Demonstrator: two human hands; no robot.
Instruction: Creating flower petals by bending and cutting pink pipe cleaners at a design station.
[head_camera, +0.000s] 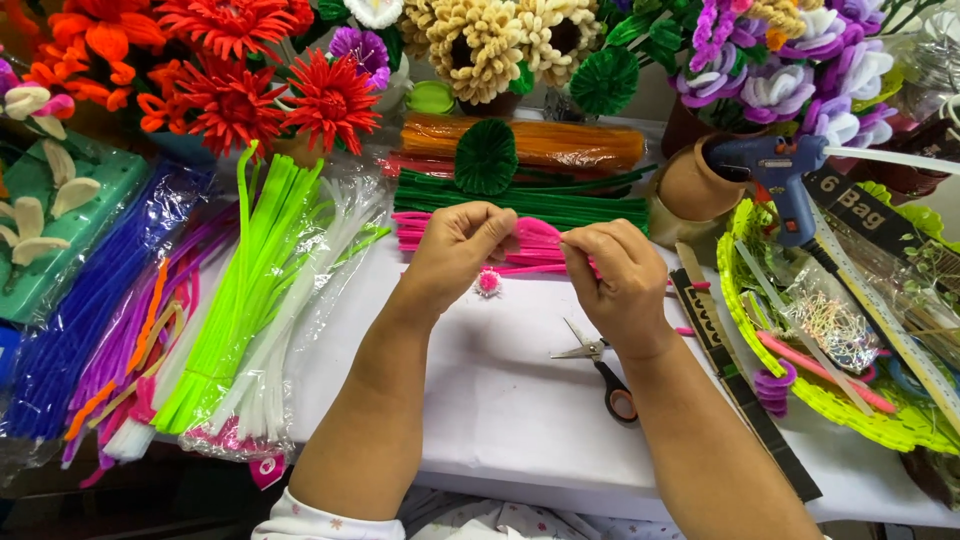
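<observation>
My left hand (455, 250) and my right hand (615, 275) meet over the middle of the white table (500, 400). Both pinch a bent pink pipe cleaner (538, 233) between thumb and fingers. Just behind the hands lies a bundle of pink pipe cleaners (415, 232). A small pink pompom (488, 283) rests on the table below my left hand. Scissors (600, 372) with dark handles lie open on the table under my right wrist.
Bags of green, white and purple pipe cleaners (250, 290) cover the left side. Green (520, 200) and orange (560, 145) bundles lie behind. A blue glue gun (785, 175), a clay pot (695, 185), a green basket (800, 380) and a ruler (740, 390) sit right. Pipe-cleaner flowers (250, 90) line the back.
</observation>
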